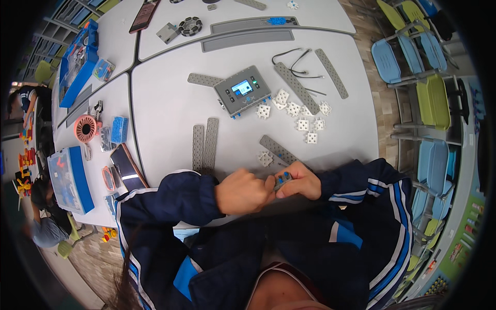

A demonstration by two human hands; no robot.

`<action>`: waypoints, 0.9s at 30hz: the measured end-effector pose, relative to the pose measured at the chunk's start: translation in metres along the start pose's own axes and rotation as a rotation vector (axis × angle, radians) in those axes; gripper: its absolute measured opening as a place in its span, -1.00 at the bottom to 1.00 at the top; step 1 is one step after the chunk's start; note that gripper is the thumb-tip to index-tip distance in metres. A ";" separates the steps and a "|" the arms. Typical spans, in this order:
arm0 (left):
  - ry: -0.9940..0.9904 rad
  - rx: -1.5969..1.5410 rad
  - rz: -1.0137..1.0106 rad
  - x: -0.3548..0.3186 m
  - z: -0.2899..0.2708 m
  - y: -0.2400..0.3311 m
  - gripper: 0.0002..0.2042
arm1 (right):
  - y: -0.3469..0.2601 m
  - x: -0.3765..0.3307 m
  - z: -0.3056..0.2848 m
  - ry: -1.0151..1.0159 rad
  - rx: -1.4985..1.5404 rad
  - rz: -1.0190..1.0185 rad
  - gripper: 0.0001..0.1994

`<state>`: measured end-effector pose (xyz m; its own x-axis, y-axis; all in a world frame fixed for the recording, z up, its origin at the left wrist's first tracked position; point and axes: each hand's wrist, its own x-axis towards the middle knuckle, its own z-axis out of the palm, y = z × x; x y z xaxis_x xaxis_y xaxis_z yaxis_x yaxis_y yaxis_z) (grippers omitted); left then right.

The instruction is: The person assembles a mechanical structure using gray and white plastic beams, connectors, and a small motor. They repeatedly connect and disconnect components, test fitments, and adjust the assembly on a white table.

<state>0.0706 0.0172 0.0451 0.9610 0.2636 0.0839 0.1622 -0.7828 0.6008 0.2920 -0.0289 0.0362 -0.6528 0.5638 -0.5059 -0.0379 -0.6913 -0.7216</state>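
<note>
Lidded blue bin, contents perhaps small parts.

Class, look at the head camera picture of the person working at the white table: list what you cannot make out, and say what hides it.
- The small grey and blue part: mostly covered by the left hand and right hand, so its shape is unclear.
- The grey strip: its near end runs under the right hand.
- The grey box's screen: too small to read.
- The blue bin: contents blurred near the rim.

Both hands pinch a small grey part over the white table.
</note>
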 end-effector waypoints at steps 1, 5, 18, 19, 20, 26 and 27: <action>-0.013 -0.041 0.007 -0.001 0.002 0.004 -0.74 | 0.005 -0.004 0.006 0.013 0.018 -0.035 -0.89; -0.056 -0.132 0.005 -0.005 0.009 0.014 -0.74 | 0.013 -0.016 0.017 0.017 0.130 0.041 -0.92; -0.110 -0.227 -0.021 -0.008 0.019 0.028 -0.69 | 0.029 -0.035 0.040 0.119 0.272 0.032 -0.93; -0.113 -0.243 -0.023 -0.008 0.019 0.028 -0.70 | 0.028 -0.036 0.041 0.131 0.267 0.032 -0.93; -0.116 -0.255 -0.022 -0.007 0.020 0.027 -0.70 | 0.028 -0.037 0.042 0.145 0.260 0.028 -0.93; -0.108 -0.251 -0.012 -0.008 0.020 0.031 -0.71 | 0.036 -0.039 0.044 0.134 0.278 0.004 -0.95; -0.126 -0.216 -0.007 -0.007 0.017 0.031 -0.72 | 0.036 -0.038 0.044 0.141 0.253 0.017 -0.96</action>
<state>0.0730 -0.0180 0.0499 0.9825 0.1858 -0.0124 0.1304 -0.6392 0.7579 0.2819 -0.0951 0.0501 -0.5436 0.5964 -0.5906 -0.2274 -0.7820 -0.5803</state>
